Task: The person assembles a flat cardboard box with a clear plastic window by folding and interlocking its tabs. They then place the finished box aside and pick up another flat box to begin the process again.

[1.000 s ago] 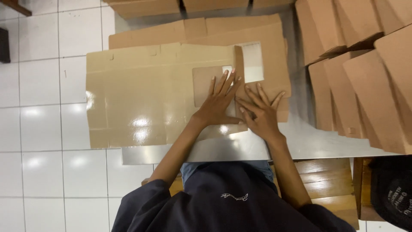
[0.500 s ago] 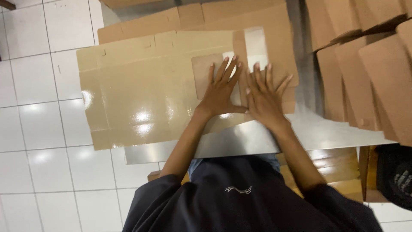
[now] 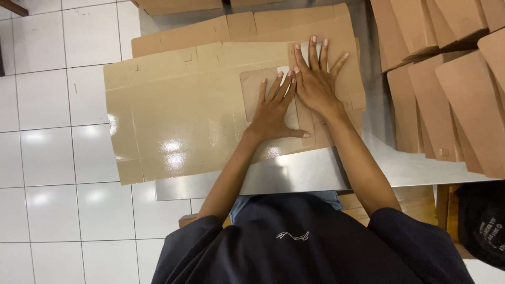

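A large flat glossy cardboard box blank [image 3: 179, 115] lies on a metal table [image 3: 294, 176] and hangs over its left edge. My left hand [image 3: 273, 108] presses flat on the blank near a square window cutout, fingers spread. My right hand [image 3: 315, 79] lies flat just to its right, pressing a folded flap of the blank down. Neither hand grips anything. More flat cardboard [image 3: 221, 29] lies underneath, sticking out at the far side.
Stacks of folded cardboard pieces [image 3: 452, 94] lean in rows at the right of the table. White floor tiles [image 3: 47, 158] fill the left. A dark bag [image 3: 481, 226] sits at the lower right. A wooden seat edge [image 3: 415, 200] shows below the table.
Both hands have slid forward and to the right over the blank. The white strip near the window cutout is now mostly covered by my right hand and the flap.
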